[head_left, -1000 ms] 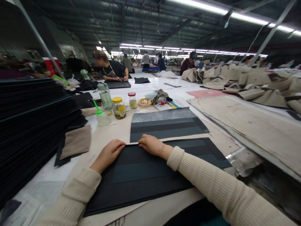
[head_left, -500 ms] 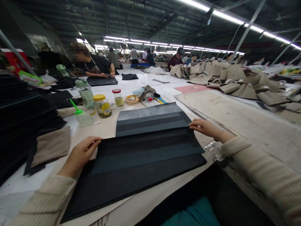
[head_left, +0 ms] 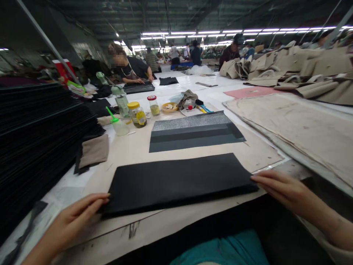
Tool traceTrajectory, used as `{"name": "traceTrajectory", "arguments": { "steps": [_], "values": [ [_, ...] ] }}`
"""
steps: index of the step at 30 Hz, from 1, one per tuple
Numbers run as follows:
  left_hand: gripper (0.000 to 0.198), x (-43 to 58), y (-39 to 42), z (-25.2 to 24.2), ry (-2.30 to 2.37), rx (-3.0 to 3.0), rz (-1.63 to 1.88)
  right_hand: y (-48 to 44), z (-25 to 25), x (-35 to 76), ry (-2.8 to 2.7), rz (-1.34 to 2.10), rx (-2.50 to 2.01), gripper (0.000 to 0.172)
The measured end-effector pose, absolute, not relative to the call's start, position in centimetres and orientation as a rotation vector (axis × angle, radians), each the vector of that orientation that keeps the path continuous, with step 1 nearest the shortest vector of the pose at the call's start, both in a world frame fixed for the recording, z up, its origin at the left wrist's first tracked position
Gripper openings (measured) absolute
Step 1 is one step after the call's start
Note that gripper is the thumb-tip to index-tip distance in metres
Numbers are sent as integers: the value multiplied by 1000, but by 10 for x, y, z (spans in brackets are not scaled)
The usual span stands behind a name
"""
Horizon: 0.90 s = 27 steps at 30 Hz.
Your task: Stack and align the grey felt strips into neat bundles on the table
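A black panel (head_left: pixel 176 184), leather-like and folded over, lies on the pale board near the front edge. My left hand (head_left: pixel 75 217) pinches its left side near the front corner. At the opposite end my right hand (head_left: pixel 285 189) has its thumb and fingers closed on the right side, close to the front corner. Behind the panel, apart from it, lies a flat dark grey piece (head_left: pixel 197 134) with a lighter speckled strip along its far edge. The panel's underside is hidden.
Stacked black sheets (head_left: pixel 46 143) rise on the left beside a brown cloth (head_left: pixel 95 150). Toward the back stand a green-tipped squeeze bottle (head_left: pixel 120 127), a yellow-lidded jar (head_left: pixel 138 116) and a red-lidded jar (head_left: pixel 153 106). A co-worker (head_left: pixel 135 70) works across the table.
The panel's far part has come toward me and folded over, so its lined inner face is now covered. Both hands have moved nearer and farther apart. The view has shifted left.
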<state>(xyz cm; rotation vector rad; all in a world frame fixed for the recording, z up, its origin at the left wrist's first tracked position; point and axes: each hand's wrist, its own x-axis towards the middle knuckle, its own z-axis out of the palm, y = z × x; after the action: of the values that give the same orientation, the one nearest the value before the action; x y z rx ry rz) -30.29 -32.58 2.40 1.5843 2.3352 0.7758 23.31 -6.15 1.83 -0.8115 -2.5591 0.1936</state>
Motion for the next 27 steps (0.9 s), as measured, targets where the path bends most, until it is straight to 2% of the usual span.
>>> {"name": "traceTrajectory", "arguments": {
  "steps": [3, 8, 12, 16, 21, 27],
  "values": [
    [34, -281, -324, 36, 2378, 1545, 686, -60, -6, 246, -2634, 278, -865, 34],
    [34, -257, -285, 73, 2454, 1581, 890, -49, 18, 234, -2446, 256, -874, 29],
    [26, -193, -227, 90, 1997, 1873, 862, -44, 42, 195, -2493, 370, -687, 24],
    [29, -124, -162, 97, 1456, 1934, 942, -37, 59, 151, -2531, 600, -576, 21],
    [38, -84, -84, 91, 1014, 1471, 1118, -13, 79, 110, -2317, 984, -636, 26],
    [41, -89, -30, 55, 696, 945, 1129, 21, 83, 72, -2136, 1369, -466, 33]
  ]
}}
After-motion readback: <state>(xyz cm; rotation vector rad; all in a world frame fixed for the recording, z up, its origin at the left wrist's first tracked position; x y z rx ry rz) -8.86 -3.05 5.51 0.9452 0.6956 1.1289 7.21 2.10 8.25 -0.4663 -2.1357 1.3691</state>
